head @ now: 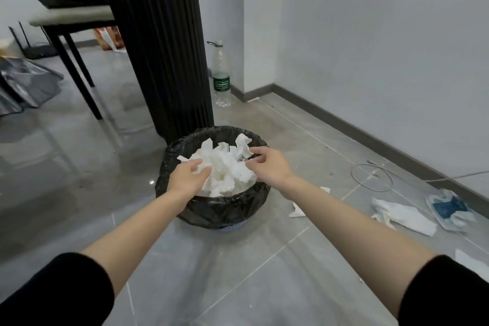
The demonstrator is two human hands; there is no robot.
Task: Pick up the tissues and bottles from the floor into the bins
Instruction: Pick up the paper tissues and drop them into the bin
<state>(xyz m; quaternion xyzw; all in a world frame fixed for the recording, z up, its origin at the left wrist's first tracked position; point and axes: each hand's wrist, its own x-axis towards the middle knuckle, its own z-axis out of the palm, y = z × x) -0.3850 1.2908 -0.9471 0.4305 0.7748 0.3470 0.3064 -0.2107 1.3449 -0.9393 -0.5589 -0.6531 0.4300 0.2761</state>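
Note:
A round bin [219,209] lined with a black bag stands on the grey floor, heaped with crumpled white tissues [225,167]. Both my hands are over its mouth. My left hand [189,174] lies on the left side of the heap with relaxed fingers touching the tissues. My right hand [267,164] is at the right side, fingers loosely curled against the paper. A clear plastic bottle [221,74] with a green label stands upright by the wall behind. More tissues [404,216] lie on the floor to the right, and a small piece [297,210] lies beside the bin.
A black fluted column [158,42] rises just behind the bin. A chair [71,34] with a dark bag on it is at the left. A blue-and-white wrapper [449,209] and a grey cable loop [371,176] lie near the right wall.

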